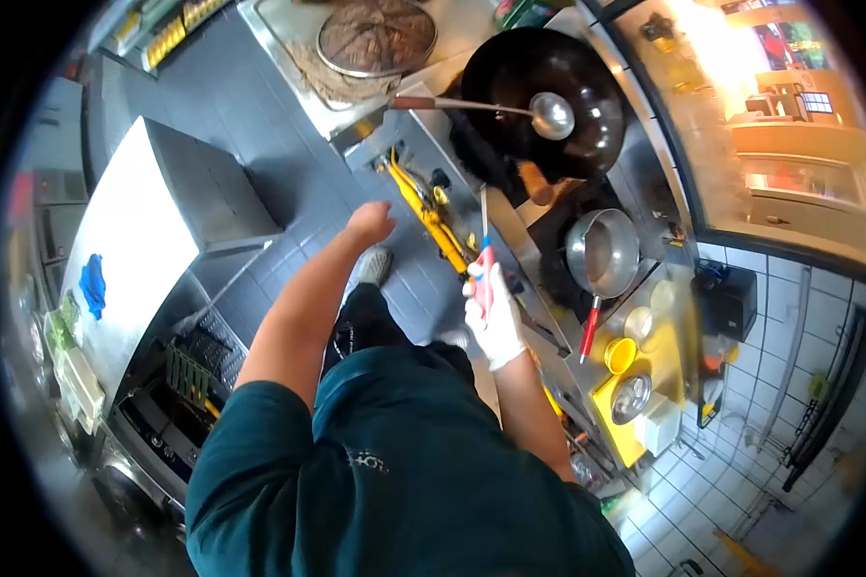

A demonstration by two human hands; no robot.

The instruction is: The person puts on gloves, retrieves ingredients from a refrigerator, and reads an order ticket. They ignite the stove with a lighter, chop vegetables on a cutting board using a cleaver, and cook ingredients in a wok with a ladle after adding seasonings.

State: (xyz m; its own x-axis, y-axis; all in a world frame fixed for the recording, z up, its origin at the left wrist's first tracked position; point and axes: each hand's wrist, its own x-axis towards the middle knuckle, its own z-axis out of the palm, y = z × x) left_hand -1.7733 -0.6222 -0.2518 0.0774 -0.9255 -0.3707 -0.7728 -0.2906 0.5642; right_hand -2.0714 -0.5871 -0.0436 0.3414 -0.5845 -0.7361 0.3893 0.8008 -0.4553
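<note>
My right hand [496,322], in a white glove, is wrapped around the red and blue handle of what looks like a long-stemmed gas lighter [485,274]. The thin metal stem points away from me, towards the stove front below the wok. My bare left hand [371,221] hangs over the floor with its fingers curled in, and nothing shows in it. A black wok [587,82] sits on the stove, with a ladle [551,115] laid across it. Beside it stands a metal saucepan [601,252] with a red handle. Yellow gas pipes [431,216] run along the stove front.
A round strainer [377,37] lies on the far counter. To my right are a yellow cup [621,356] and a metal bowl [631,399] on a yellow board. A steel table [135,212] with a blue cloth [92,287] stands to my left.
</note>
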